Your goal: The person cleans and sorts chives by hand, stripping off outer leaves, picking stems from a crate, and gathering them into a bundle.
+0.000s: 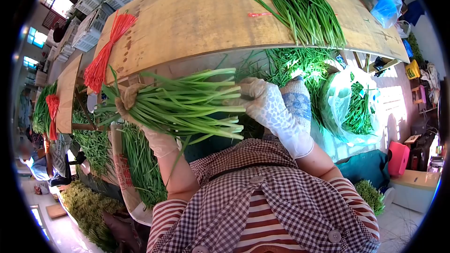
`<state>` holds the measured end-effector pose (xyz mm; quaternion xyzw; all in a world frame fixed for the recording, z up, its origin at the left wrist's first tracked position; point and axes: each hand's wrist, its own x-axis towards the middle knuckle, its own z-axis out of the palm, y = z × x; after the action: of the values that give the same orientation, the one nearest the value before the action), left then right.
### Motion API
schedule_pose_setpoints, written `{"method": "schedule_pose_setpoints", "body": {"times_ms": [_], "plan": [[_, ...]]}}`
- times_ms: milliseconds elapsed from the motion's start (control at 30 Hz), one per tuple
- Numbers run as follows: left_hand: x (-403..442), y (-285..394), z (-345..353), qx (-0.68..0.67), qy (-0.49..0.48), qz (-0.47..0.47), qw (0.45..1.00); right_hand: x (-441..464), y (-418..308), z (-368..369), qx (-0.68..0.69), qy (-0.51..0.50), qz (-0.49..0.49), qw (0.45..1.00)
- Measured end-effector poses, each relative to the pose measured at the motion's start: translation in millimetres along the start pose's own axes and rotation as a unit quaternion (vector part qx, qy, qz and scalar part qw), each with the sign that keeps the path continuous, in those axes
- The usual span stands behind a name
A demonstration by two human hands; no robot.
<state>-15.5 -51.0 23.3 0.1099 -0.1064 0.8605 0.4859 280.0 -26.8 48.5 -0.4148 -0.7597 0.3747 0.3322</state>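
Note:
A loose bunch of garlic chives point(187, 105) lies sideways in front of my chest, pale cut ends pointing right. My left hand point(129, 99), in a glove with tan, soiled fingertips, is wrapped round its leafy end. At the pale ends is my right hand point(267, 100), in a white patterned glove, its fingers curled in a pinch against the stems. How many stems they grip is hidden. Beyond the bunch stands a wooden table point(187, 14), with a pile of garlic chives point(304, 11) at its front right edge.
Red ties point(110, 49) hang over the table's left edge. Below right is a clear plastic bag point(349, 107) of greens. A long container point(123, 159) of chives stands at my left. White crates point(91, 30) are stacked at the back left; a pink stool point(398, 159) is at right.

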Motion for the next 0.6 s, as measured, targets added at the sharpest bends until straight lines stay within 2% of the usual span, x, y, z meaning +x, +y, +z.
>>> {"method": "schedule_pose_setpoints", "body": {"times_ms": [67,133,200,233,333,367,433,467,533,600], "plan": [[-0.5,0.6,-2.9,0.023,0.010,0.007,1.000,2.2,2.4,2.8,-0.031,-0.012,-0.051,0.998],[1.5,0.7,-5.2,0.050,-0.002,-0.001,0.999,3.8,2.9,9.7,-0.088,0.052,-0.057,0.993],[1.4,-5.8,-4.7,-0.017,-0.018,-0.039,0.999,9.8,4.4,16.4,-0.141,0.110,-0.044,0.983],[0.4,-9.9,-2.9,-0.034,-0.020,-0.047,0.998,13.3,8.6,19.9,-0.117,0.098,-0.047,0.987],[-2.1,-21.2,4.1,-0.048,-0.018,-0.054,0.997,14.6,24.7,30.6,0.130,0.038,-0.013,0.991],[-3.0,-25.1,7.7,-0.030,0.007,-0.034,0.999,14.1,29.7,38.4,0.535,-0.012,0.098,0.839],[-6.0,-31.5,15.1,0.006,0.058,0.009,0.998,11.6,32.1,35.3,0.328,0.023,0.025,0.944],[-4.6,-25.7,12.5,0.001,0.044,-0.002,0.999,9.1,34.6,31.8,0.216,0.039,-0.013,0.975],[5.2,-2.4,2.4,-0.008,0.014,-0.027,1.000,5.5,31.1,13.2,0.004,0.088,-0.112,0.990],[7.3,17.0,-3.2,-0.002,-0.001,-0.054,0.999,6.3,58.6,-3.3,-0.095,0.088,-0.137,0.982]]}}
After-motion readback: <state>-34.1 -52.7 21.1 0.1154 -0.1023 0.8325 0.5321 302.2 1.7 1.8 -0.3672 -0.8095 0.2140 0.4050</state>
